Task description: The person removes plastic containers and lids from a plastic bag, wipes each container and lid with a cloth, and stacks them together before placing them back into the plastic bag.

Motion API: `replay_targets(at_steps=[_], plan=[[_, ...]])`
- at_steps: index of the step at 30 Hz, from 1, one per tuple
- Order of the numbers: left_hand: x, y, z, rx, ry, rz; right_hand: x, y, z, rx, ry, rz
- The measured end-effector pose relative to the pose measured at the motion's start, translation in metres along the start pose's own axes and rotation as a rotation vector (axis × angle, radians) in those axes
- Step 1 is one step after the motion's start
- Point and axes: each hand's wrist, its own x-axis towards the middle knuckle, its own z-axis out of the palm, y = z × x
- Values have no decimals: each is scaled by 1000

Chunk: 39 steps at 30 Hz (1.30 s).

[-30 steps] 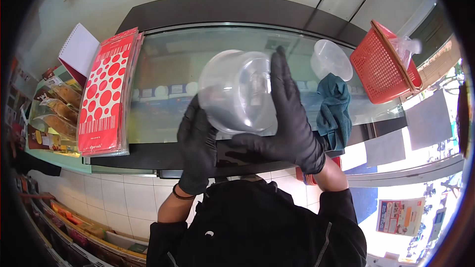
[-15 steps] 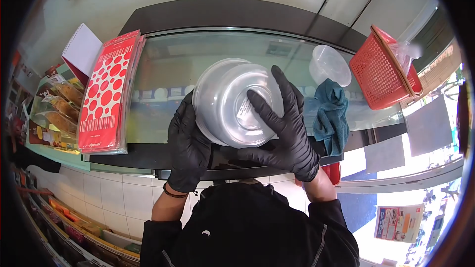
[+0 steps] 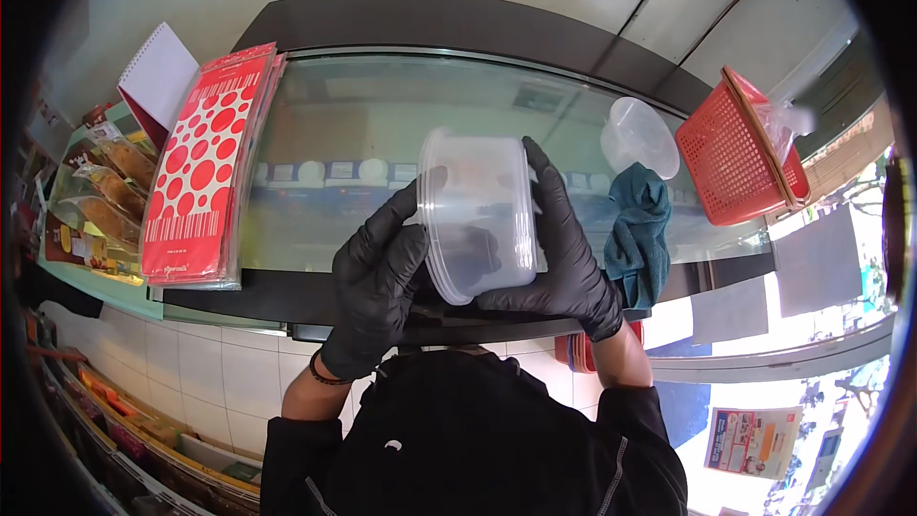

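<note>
One clear container (image 3: pixel 480 215), left hand (image 3: pixel 380 277) at rim, right hand (image 3: pixel 565 268) at base

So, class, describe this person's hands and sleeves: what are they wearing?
The left hand and right hand wear wrinkled black gloves. A thin dark bracelet circles the left wrist. The black sleeves show pale stitching.

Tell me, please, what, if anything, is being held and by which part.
A clear plastic tub, on its side: the left hand holds its rimmed end, the right hand its base end.
</note>
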Motion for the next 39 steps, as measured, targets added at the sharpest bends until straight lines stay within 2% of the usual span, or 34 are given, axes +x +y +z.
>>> replay_targets(at_steps=[2, 4, 7, 9, 11, 13, 14, 17, 20, 23, 24, 27, 30, 31, 33, 36, 39], plan=[[-2, 4, 1, 102, -12, 31, 2, 6, 0, 33, -32, -26], [-3, 6, 0, 96, -17, -24, 4, 8, -1, 72, -68, -44], [-3, 5, -7, 114, -48, -91, 3, 16, 3, 105, -55, -27], [1, 7, -12, 138, -66, -104, 4, 7, 1, 13, 15, 34], [8, 8, -16, 162, -90, -94, 10, -7, -3, -213, 121, 9], [9, 1, -18, 588, 42, 66, 28, -20, -10, -587, 274, -72], [7, -3, -19, 658, 90, 162, 38, -24, -12, -828, 325, 8], [4, 6, -15, 789, 1, 194, 83, -13, -17, -983, 324, 31], [1, 3, -12, 810, -155, 139, 115, 2, -14, -1229, 165, 146], [-3, 0, -13, 854, -179, 118, 117, 24, -6, -1259, 46, 217], [-4, 0, -15, 837, -168, 113, 118, 27, -13, -1252, -69, 291], [-9, 3, -26, 837, -135, 109, 122, 17, -51, -895, 24, 329], [-12, 10, -36, 866, -126, 94, 109, 12, -137, -1195, -75, 376], [-13, 11, -39, 831, -117, 70, 102, 21, -163, -1412, -93, 401], [-14, 9, -40, 792, -110, 33, 92, 21, -205, -1394, -272, 656], [-9, 7, -39, 807, -141, 16, 67, 58, -238, -1070, -207, 722], [-1, 6, -36, 886, -170, 28, 56, 64, -237, -661, -110, 539]])
